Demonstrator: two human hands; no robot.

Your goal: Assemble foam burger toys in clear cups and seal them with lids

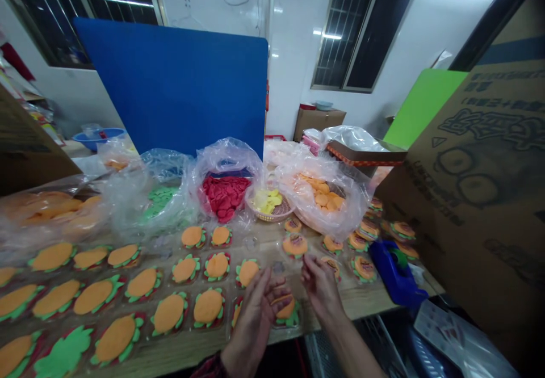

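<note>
My left hand [260, 301] is over the front of the table, palm turned to the right and fingers apart. Partly behind its fingers lies a toy burger [286, 311] with an orange top and green leafy edge. My right hand [320, 284] is in a pinch, with thumb and fingertips together; whatever they may hold is too small to make out. Just beyond those fingertips lies a labelled toy burger [295, 245] in clear packaging. Another labelled toy burger [330, 265] is partly hidden behind my right hand.
Rows of toy burgers [208, 306] cover the table's left. Behind are bags of green pieces [160, 201], red pieces [224, 193] and orange pieces [327, 196], plus a basket [272, 215] of yellow ones. A blue tape dispenser [395, 276] and large cardboard box [477, 185] stand right.
</note>
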